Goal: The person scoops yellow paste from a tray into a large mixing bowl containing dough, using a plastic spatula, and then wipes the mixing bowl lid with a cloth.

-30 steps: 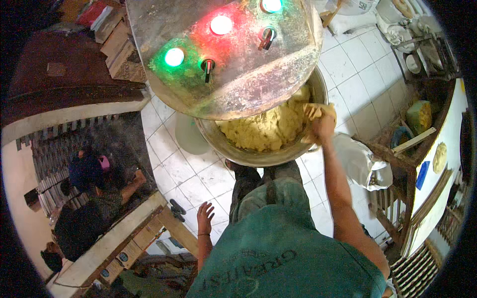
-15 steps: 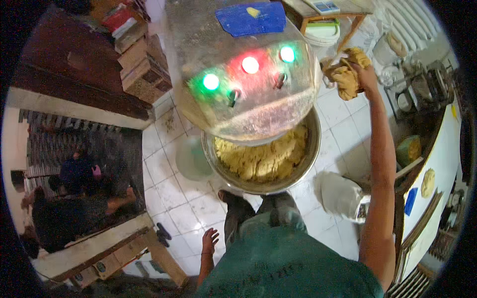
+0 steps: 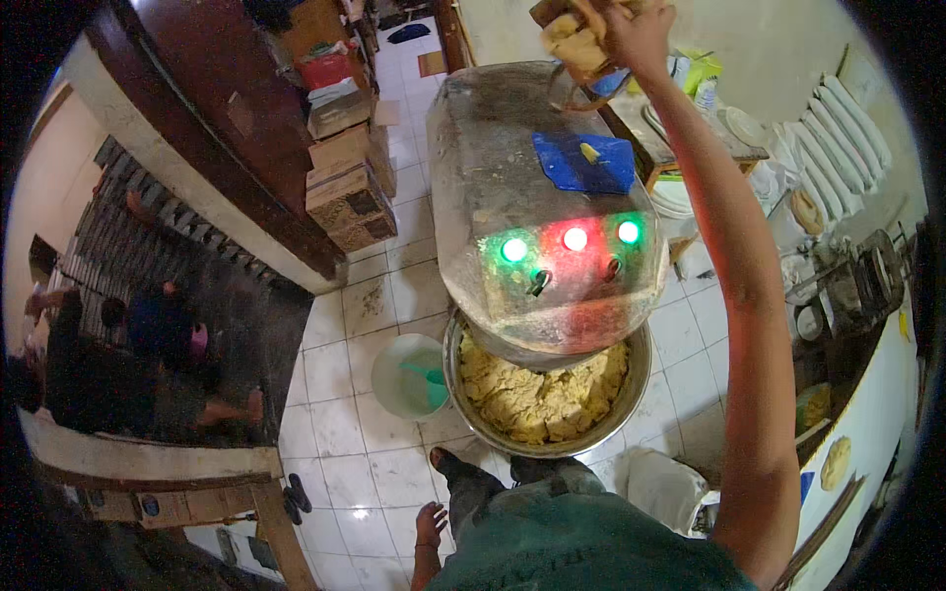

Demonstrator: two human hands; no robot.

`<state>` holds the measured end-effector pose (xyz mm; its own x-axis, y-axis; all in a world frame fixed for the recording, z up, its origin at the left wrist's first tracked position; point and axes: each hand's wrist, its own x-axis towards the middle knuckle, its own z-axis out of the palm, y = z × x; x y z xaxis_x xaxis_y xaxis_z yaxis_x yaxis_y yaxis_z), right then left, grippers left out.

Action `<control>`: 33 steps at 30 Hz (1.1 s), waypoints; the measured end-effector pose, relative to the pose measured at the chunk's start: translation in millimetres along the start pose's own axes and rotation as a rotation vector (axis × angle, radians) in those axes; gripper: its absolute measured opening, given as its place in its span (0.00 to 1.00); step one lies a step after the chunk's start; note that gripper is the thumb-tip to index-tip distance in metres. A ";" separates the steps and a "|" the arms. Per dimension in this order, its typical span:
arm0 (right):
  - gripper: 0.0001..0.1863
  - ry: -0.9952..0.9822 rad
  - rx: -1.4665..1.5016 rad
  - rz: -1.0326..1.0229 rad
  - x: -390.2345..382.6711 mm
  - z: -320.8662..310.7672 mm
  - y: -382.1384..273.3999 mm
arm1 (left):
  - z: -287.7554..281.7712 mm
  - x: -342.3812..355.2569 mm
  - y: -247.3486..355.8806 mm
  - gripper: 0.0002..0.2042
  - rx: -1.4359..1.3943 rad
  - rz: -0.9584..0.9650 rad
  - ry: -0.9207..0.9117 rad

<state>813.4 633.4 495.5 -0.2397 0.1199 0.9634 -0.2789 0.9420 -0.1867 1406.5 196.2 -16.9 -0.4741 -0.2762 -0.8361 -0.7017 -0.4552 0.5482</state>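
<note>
My right hand (image 3: 631, 34) is raised high at the top of the view, shut on a lump of yellow dough (image 3: 574, 41), above and behind the mixer. The mixer's metal housing (image 3: 532, 187) carries green, red and green lamps and a blue pad on top. Below it, a large steel bowl (image 3: 636, 379) on the floor holds a mass of yellow dough (image 3: 537, 394). My left hand (image 3: 430, 522) hangs down by my leg with the fingers spread, holding nothing.
A pale green bucket (image 3: 409, 374) with a scoop stands left of the bowl on white floor tiles. A white sack (image 3: 665, 488) lies at the right. Stacked cartons (image 3: 345, 187) line the left wall. Plates and tools crowd a table (image 3: 729, 148) and counter at right. People sit at left.
My right arm rose from the bowl with a lump of dough, up past the mixer to the top of the view. The view tilted upward. My left hand stayed down.
</note>
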 end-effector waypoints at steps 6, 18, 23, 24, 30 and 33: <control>0.27 -0.910 0.136 0.061 -150.0 69.9 25.7 | -39.9 8.7 -69.0 0.11 -0.033 0.054 -0.066; 0.14 -0.572 -0.162 0.802 -502.9 -341.5 15.6 | -43.7 14.1 2.0 0.19 0.123 -0.055 -0.134; 0.16 -1.749 -0.210 1.577 -768.8 -608.8 -119.5 | -48.6 36.9 36.1 0.17 0.281 0.043 -0.216; 0.16 -1.722 -0.247 1.741 -753.9 -632.9 -137.4 | -49.9 38.4 37.5 0.16 0.289 0.017 -0.204; 0.14 -1.241 -0.233 2.173 -730.6 -686.0 -203.2 | -83.7 69.1 14.7 0.15 0.333 -0.026 -0.220; 0.14 -1.144 -0.176 2.129 -730.5 -685.4 -227.6 | -78.2 64.9 8.1 0.14 0.419 -0.148 -0.176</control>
<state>1689.4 546.3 -33.9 -0.1846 0.4494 -0.8741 0.9458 -0.1605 -0.2822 1411.6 108.4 -68.5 -0.4105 -0.0707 -0.9091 -0.9052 -0.0881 0.4156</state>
